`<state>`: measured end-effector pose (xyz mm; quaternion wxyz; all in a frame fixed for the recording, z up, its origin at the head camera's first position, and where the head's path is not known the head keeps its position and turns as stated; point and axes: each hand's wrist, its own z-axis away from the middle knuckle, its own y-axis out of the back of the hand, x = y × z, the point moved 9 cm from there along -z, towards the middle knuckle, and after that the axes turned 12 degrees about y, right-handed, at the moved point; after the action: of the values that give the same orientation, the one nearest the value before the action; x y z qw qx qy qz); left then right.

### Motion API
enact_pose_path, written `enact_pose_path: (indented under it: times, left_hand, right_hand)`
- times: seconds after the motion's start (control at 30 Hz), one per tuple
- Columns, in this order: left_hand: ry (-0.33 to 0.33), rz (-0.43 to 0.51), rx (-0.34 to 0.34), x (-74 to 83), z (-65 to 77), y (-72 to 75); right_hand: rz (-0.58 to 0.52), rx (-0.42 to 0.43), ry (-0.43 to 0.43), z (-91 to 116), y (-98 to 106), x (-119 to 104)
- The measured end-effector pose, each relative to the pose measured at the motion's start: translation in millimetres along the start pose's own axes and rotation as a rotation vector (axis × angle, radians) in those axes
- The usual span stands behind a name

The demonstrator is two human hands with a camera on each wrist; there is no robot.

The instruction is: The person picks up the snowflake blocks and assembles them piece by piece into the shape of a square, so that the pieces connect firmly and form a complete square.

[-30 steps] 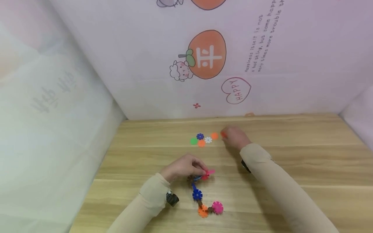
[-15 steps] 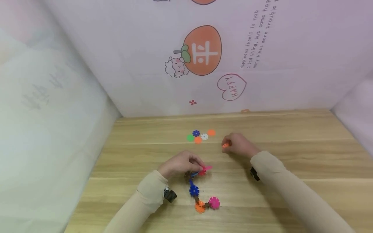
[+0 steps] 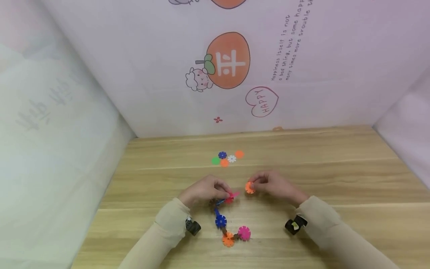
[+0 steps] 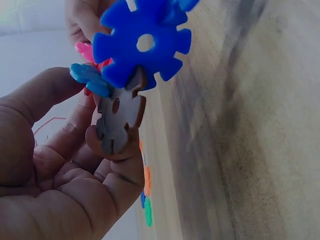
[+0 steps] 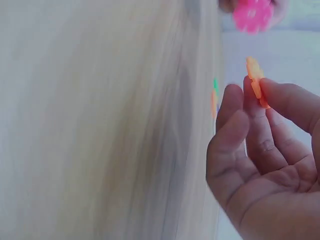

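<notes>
My left hand pinches the upper end of a chain of notched plastic discs, near a pink disc. From there the chain bends toward me through a dark blue disc and an orange one to another pink disc. In the left wrist view, a brown disc and a light blue disc are slotted together by the fingers. Between thumb and fingers, my right hand holds a single orange notched disc, apart from the chain and just right of it.
Several loose discs lie together farther back on the wooden table, among them a green, a white and an orange one. A printed cloth wall rises behind the table's back edge, with another cloth at the left.
My right hand has come back from beside the loose discs toward my left hand, bringing the orange disc with it. The left hand keeps its hold on the chain, almost in place.
</notes>
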<state>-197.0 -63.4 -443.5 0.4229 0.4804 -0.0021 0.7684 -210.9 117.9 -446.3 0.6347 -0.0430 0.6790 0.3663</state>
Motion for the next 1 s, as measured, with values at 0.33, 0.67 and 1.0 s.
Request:
enact_pose_path:
  times: [0.33,0.67,1.0]
  left_hand:
    - [0.000,-0.002,-0.002,-3.2,1.0,0.7]
    - [-0.011,0.020,-0.018,-3.4,3.2,-1.0]
    - [-0.013,0.039,-0.034,-5.2,1.6,-3.4]
  right_hand:
    - [-0.033,0.027,0.041,0,-17,-16]
    - [-0.047,0.007,0.027,-1,-19,-19]
    - [-0.049,-0.037,0.057,0,-24,-21]
